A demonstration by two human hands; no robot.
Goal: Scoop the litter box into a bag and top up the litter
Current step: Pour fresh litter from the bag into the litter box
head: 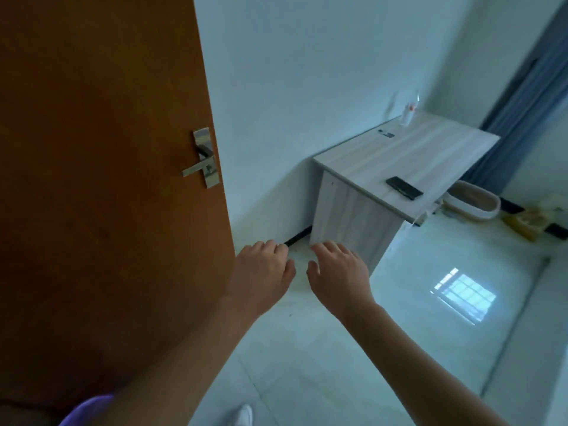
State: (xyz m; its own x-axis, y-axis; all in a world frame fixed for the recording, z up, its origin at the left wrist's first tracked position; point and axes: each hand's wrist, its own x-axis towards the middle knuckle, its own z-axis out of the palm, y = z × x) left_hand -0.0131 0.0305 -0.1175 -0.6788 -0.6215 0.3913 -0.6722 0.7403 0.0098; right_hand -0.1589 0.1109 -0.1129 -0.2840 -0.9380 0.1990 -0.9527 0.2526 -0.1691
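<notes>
Head view from the doorway: left hand (261, 269) and right hand (338, 278) are both held out in front, fingers loose and a bit curled, holding nothing. The door (107, 149) is right beside the left hand.

The box (473, 202) is way over on the far side, on the floor past the desk (408, 155) and near the curtain (522, 96). It's a pale oval tub with a rounded rim and brownish-looking litter inside. The near end is hidden by the desk, and it's too blurry to tell how full or dirty it is.

What could go wrong, I'd say:
- No scoop or bag is in hand or clearly in sight, so getting there empty-handed means a second trip. There's a yellowish thing (528, 222) beside the box, but I can't tell what it is.
- The floor (399, 333) is very glossy, so it could be slippery.
- The desk corner sticks out towards the route, so cutting round it tight could mean a bumped hip, or the phone (404, 187) near the edge getting knocked off.
</notes>
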